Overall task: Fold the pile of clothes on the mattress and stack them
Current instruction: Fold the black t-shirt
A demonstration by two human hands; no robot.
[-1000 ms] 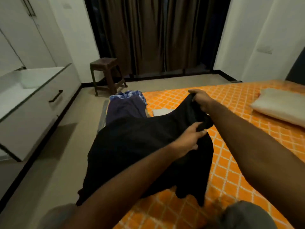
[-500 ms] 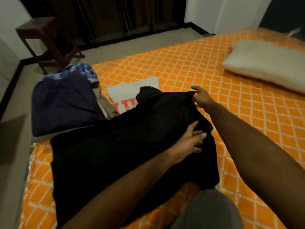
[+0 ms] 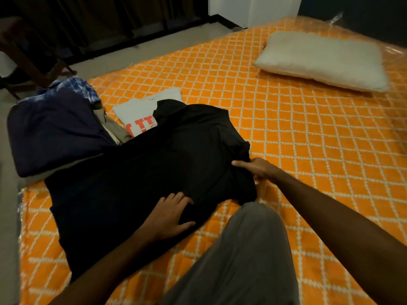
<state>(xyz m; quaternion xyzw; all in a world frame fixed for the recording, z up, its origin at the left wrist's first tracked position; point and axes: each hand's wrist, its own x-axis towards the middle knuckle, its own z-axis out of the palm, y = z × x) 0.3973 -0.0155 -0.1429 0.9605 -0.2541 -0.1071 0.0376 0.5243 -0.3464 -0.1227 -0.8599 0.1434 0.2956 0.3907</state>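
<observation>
black cloth fills the middle of what i see: a black garment (image 3: pixel 141 186) spread out flat on the orange mattress (image 3: pixel 297 137), running from near my knee (image 3: pixel 253 245) out toward the mattress's left edge. my left hand (image 3: pixel 170 214) lies flat on the near edge of it, fingers spread and straight, pressing the cloth down rather than gripping it. my right hand (image 3: pixel 257 169) is at the bunched right end of the garment, where the fabric is gathered into folds; the thumb lies along the top of the cloth and the other fingers curl under its edge, so i am pinching that end.

past the far end of the garment, a folded white shirt with red letters (image 3: pixel 141 113) lies on the mattress, partly covered by the black cloth. to the left of that is the pile: a dark blue piece (image 3: pixel 55 130) on top, a blue checked piece (image 3: pixel 81 86) behind it, and something pale (image 3: pixel 114 128) sticking out at its right side. a white pillow (image 3: pixel 321 60) rests near the far right corner, well apart from the clothes. beyond the mattress stand dark curtains (image 3: pixel 99 18) and the legs of a brown stool (image 3: pixel 28 60).
</observation>
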